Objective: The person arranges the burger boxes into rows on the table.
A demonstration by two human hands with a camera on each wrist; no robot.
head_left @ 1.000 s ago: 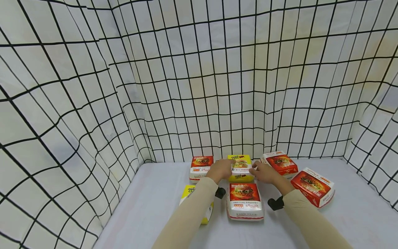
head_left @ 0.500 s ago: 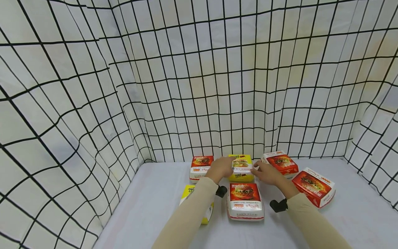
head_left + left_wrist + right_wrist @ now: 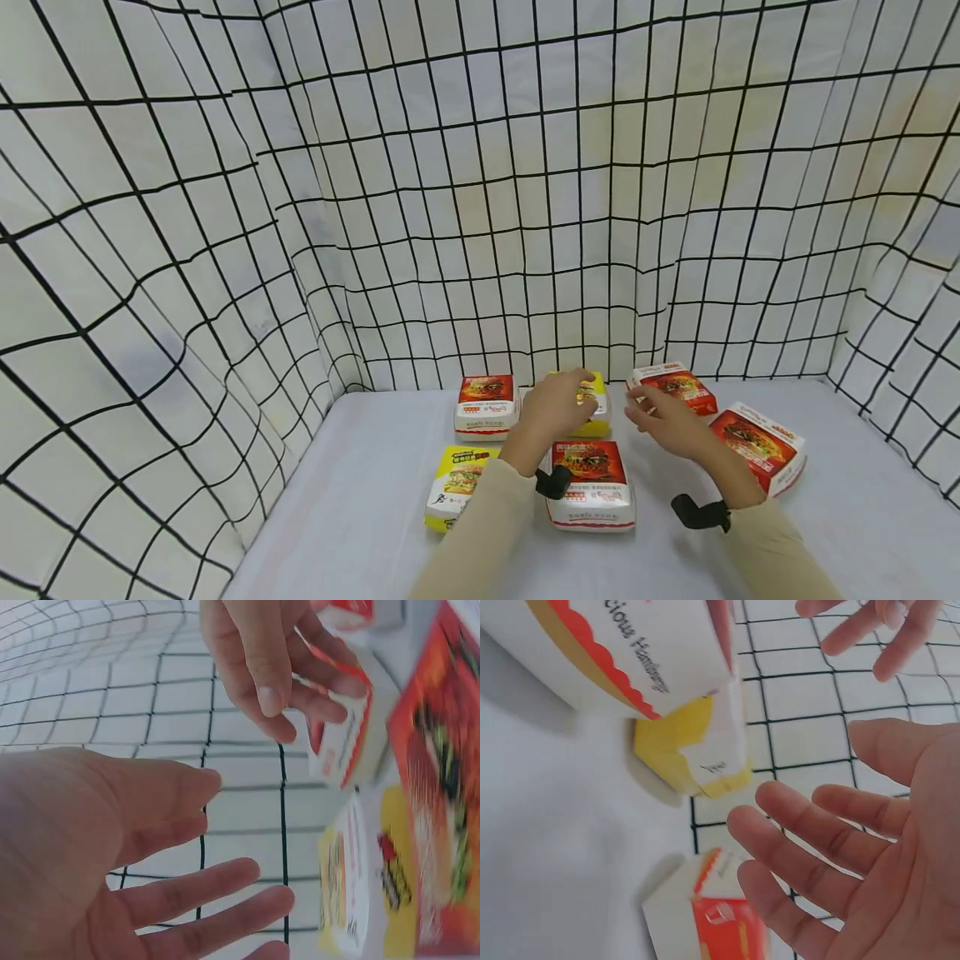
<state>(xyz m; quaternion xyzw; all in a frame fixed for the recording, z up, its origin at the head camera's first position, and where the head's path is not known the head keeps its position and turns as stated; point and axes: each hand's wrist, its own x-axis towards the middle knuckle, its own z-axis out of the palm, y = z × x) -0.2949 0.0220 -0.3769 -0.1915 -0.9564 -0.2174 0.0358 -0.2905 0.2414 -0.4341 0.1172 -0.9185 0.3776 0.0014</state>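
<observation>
My left hand (image 3: 553, 406) hovers with fingers spread, overlapping the left part of a yellow burger box (image 3: 597, 427) at the back middle. To its right my right hand (image 3: 667, 423) has loosely bent fingers and holds nothing. It is close in front of a red-and-white burger box (image 3: 678, 388) at the back right. In the right wrist view, the fingers (image 3: 832, 840) are apart from the yellow box (image 3: 686, 742). A larger red-and-white burger box (image 3: 592, 492) sits just in front of the yellow one, partly behind my left wrist.
Another red-and-white box (image 3: 486, 408) stands at the back left, with a yellow box (image 3: 453, 487) nearer, partly covered by my left sleeve. A further red box (image 3: 761, 446) lies angled at the right. Black netting (image 3: 495, 250) over white cloth walls the white table (image 3: 337, 500).
Both hands have come off the sides of the back yellow box. The left rose and shifted right, the right drew away to the right. More of the front-left yellow box shows.
</observation>
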